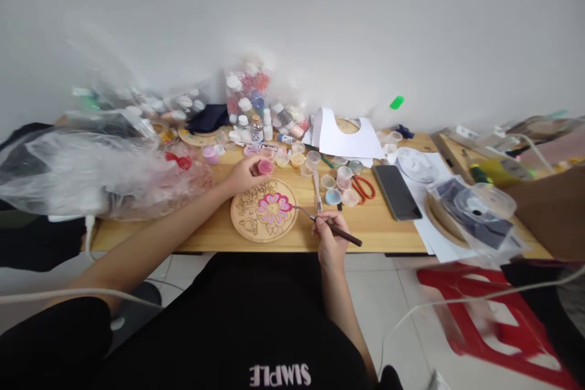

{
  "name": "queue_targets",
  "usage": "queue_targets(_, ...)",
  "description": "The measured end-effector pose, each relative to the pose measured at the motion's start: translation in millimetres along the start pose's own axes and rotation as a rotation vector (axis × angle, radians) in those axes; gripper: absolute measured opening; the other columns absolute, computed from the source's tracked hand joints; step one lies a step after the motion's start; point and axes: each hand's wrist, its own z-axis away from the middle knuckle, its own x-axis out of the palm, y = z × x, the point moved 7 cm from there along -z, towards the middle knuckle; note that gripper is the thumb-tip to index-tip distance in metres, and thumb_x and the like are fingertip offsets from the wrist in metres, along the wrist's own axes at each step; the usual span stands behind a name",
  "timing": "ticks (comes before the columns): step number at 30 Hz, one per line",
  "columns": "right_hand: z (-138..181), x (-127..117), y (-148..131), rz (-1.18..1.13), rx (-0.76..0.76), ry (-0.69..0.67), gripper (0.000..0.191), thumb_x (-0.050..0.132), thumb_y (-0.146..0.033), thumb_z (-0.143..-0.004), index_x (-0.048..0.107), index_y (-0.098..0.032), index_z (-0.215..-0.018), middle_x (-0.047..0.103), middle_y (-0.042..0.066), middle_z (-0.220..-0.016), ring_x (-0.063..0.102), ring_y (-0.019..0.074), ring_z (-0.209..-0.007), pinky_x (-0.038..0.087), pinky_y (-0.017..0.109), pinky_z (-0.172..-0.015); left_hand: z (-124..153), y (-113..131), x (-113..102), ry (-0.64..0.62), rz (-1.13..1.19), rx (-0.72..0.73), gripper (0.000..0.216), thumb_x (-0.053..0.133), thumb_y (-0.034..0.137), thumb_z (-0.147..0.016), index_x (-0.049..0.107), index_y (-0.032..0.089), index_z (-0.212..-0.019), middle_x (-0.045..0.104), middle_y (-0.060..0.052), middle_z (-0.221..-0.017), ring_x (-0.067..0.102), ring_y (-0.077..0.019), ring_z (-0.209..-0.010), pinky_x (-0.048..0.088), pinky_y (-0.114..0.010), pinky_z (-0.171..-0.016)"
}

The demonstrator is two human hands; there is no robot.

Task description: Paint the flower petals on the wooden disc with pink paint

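My left hand (247, 175) is closed around a small clear cup of dark pink paint (265, 167), held just above the far edge of a round wooden board (242, 226). Outlined flowers cover the board, and its large flower (275, 209) is coloured in light and deep pink. In my right hand (332, 236) is a thin metal palette knife with a dark handle (343, 234). The tool's tip lies at the right edge of the flower's deep pink petals; whether it touches the wood I cannot tell.
Small plastic cups (333, 196), a flat brush (317, 190), orange-handled scissors (364, 189) and a phone (397, 192) lie right of the board. Bottles (256, 130) and white paper (350, 139) stand behind. Plastic bags (68, 170) crowd the left; a red stool (498, 323) stands below right.
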Motion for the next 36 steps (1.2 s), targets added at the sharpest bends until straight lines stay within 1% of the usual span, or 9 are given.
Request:
queue_targets(4, 4, -1, 2, -0.033, 0.014, -0.015, 0.013, 0.072, -0.033, -0.080, 0.065, -0.023, -0.079, 0.058, -0.006, -0.058, 0.053, 0.0125, -0.051, 0.040, 0.024, -0.050, 2, 10, 0, 0.005, -0.037, -0.022, 0.033, 0.073, 0.036, -0.064, 0.068, 0.020, -0.093, 0.077, -0.007, -0.102, 0.069, -0.0249, -0.092, 0.058, -0.036, -0.082)
queue_targets(8, 6, -1, 2, -0.037, 0.023, -0.020, 0.012, 0.073, -0.032, -0.081, 0.066, -0.023, -0.079, 0.058, -0.005, -0.059, 0.052, 0.0129, -0.053, 0.042, 0.025, -0.052, -1, 21, 5, -0.001, -0.103, -0.046, 0.030, 0.071, 0.033, -0.065, 0.069, 0.020, -0.092, 0.078, -0.006, -0.101, 0.072, -0.0261, -0.093, 0.060, -0.038, -0.085)
queue_targets(15, 5, 1, -7, -0.036, 0.016, -0.047, 0.010, 0.072, -0.030, -0.081, 0.068, -0.023, -0.076, 0.057, -0.005, -0.059, 0.052, 0.0125, -0.053, 0.042, 0.024, -0.052, -7, 47, 34, -0.009, -0.244, -0.053, 0.029, 0.077, 0.026, -0.070, 0.065, 0.022, -0.096, 0.077, -0.007, -0.107, 0.072, -0.0286, -0.101, 0.056, -0.042, -0.094)
queue_targets(18, 5, 2, -9, -0.032, 0.027, -0.054, 0.008, 0.072, -0.030, -0.080, 0.068, -0.023, -0.077, 0.060, -0.004, -0.060, 0.053, 0.0127, -0.053, 0.043, 0.024, -0.052, -8, 58, 41, -0.014, -0.363, -0.039, 0.026, 0.083, 0.032, -0.074, 0.065, 0.023, -0.089, 0.076, -0.007, -0.099, 0.069, -0.0313, -0.100, 0.053, -0.045, -0.094)
queue_targets(22, 7, 2, -7, 0.015, 0.038, -0.043, 0.009, 0.071, -0.031, -0.082, 0.067, -0.023, -0.078, 0.063, -0.003, -0.063, 0.056, 0.0136, -0.056, 0.045, 0.025, -0.053, -11, 70, 43, -0.032, -0.599, 0.052, 0.026, 0.086, 0.036, -0.078, 0.064, 0.021, -0.079, 0.073, -0.009, -0.090, 0.064, -0.0329, -0.100, 0.050, -0.045, -0.092)
queue_targets(27, 9, 1, -5, 0.053, 0.045, -0.037, 0.009, 0.070, -0.032, -0.084, 0.067, -0.024, -0.080, 0.062, -0.004, -0.063, 0.056, 0.0143, -0.056, 0.047, 0.026, -0.055, -15, 69, 46, -0.007, -0.659, 0.079, 0.033, 0.093, 0.037, -0.073, 0.064, 0.021, -0.077, 0.068, -0.008, -0.083, 0.063, -0.0337, -0.099, 0.051, -0.045, -0.091)
queue_targets(30, 9, 0, -7, 0.043, 0.052, -0.029, 0.008, 0.071, -0.030, -0.083, 0.068, -0.023, -0.079, 0.061, -0.004, -0.061, 0.056, 0.0137, -0.054, 0.046, 0.025, -0.052, -12, 70, 41, 0.011, -0.644, 0.078, 0.032, 0.093, 0.038, -0.073, 0.068, 0.021, -0.083, 0.067, -0.007, -0.085, 0.064, -0.0318, -0.096, 0.052, -0.043, -0.086)
queue_targets(33, 10, -4, -7, 0.060, 0.064, -0.013, 0.008, 0.072, -0.029, -0.082, 0.069, -0.023, -0.078, 0.062, -0.004, -0.060, 0.057, 0.0135, -0.053, 0.046, 0.024, -0.051, -7, 69, 28, 0.005, -0.609, 0.032, 0.037, 0.095, 0.040, -0.071, 0.072, 0.020, -0.091, 0.071, -0.009, -0.093, 0.068, -0.0327, -0.093, 0.053, -0.041, -0.079)
queue_targets(36, 15, -11, -3, 0.087, 0.101, 0.002, 0.010, 0.073, -0.029, -0.084, 0.069, -0.023, -0.078, 0.063, -0.003, -0.061, 0.057, 0.0136, -0.052, 0.046, 0.024, -0.050, -5, 65, 12, -0.032, -0.531, 0.022, 0.034, 0.092, 0.040, -0.076, 0.075, 0.022, -0.099, 0.077, -0.008, -0.106, 0.073, -0.0325, -0.095, 0.056, -0.041, -0.079)
